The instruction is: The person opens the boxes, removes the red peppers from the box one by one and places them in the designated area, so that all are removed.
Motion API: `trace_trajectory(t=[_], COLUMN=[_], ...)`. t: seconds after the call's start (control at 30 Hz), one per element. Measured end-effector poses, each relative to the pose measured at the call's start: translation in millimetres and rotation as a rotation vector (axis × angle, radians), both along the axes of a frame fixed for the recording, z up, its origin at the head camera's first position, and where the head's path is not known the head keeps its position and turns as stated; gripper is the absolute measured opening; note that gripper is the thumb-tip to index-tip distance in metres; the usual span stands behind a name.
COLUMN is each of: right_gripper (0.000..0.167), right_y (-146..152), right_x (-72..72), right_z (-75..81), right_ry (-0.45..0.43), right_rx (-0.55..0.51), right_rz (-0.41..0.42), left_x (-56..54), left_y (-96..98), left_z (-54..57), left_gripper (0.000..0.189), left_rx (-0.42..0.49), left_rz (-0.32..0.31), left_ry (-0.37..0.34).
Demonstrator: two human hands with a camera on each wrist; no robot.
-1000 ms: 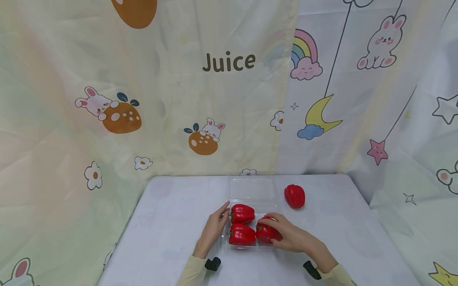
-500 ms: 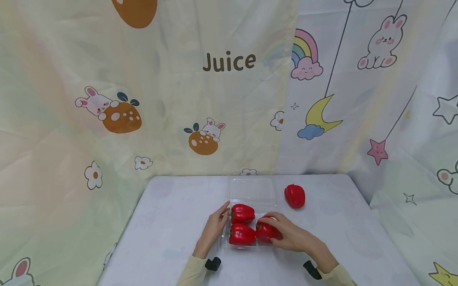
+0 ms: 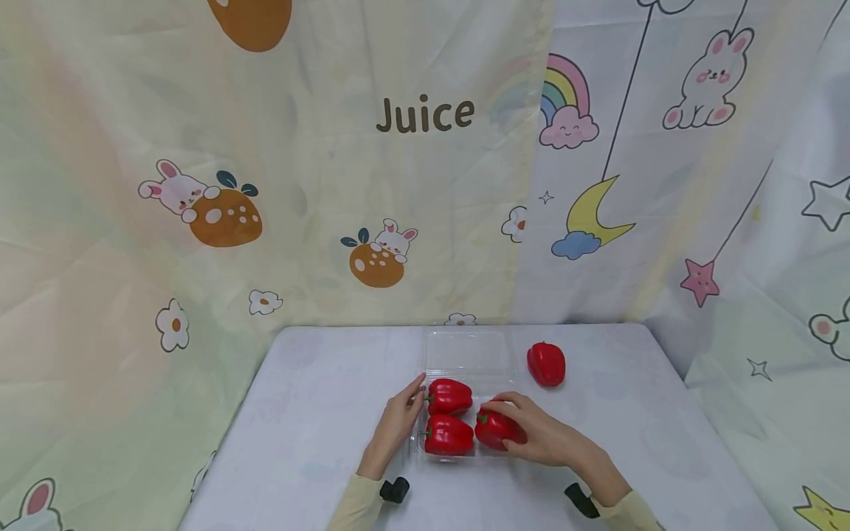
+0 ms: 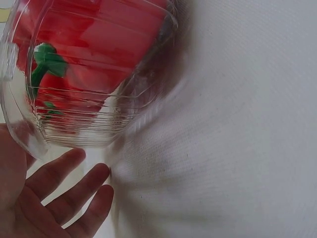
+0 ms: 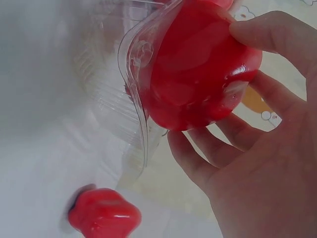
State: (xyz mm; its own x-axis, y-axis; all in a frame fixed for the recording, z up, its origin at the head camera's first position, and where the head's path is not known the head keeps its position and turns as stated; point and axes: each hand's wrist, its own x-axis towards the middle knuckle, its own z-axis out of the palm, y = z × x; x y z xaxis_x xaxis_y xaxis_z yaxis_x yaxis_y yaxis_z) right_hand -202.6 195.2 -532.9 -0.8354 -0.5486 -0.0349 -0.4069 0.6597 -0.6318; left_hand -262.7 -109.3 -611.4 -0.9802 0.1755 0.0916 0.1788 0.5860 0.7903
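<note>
Two red bell peppers, a rear one (image 3: pixel 449 397) and a front one (image 3: pixel 448 435), lie in the left half of a clear plastic clamshell box (image 3: pixel 468 387) whose lid lies back. My right hand (image 3: pixel 541 435) grips a third red bell pepper (image 5: pixel 198 69) at the box's right half, thumb on one side and fingers on the other. In the right wrist view that pepper overlaps the box rim. My left hand (image 3: pixel 396 420) stays by the left wall of the box, fingers extended. Green stems show through the plastic in the left wrist view.
One more red bell pepper (image 3: pixel 547 363) sits on the white table (image 3: pixel 319 413) behind and right of the box. A patterned cloth backdrop (image 3: pixel 299 184) hangs behind the table.
My right hand and the bell pepper in it have shifted very slightly to the right. The left hand, the box and the other peppers hold their places.
</note>
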Motion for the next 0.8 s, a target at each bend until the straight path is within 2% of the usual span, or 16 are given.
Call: trace_trajectory(t=[0.43, 0.8], right_gripper=[0.078, 0.08], right_y=[1.8, 4.2], right_x=[0.7, -1.0], right_z=[1.7, 3.9], right_ry=[0.004, 0.023], right_rx=[-0.017, -0.033], right_rz=[-0.029, -0.033], left_x=[-0.9, -0.5], left_y=[-0.1, 0.5], left_z=[-3.2, -0.5], left_gripper=[0.045, 0.046], left_rx=[-0.015, -0.005], left_rz=[0.001, 0.005], left_ry=[0.043, 0.013])
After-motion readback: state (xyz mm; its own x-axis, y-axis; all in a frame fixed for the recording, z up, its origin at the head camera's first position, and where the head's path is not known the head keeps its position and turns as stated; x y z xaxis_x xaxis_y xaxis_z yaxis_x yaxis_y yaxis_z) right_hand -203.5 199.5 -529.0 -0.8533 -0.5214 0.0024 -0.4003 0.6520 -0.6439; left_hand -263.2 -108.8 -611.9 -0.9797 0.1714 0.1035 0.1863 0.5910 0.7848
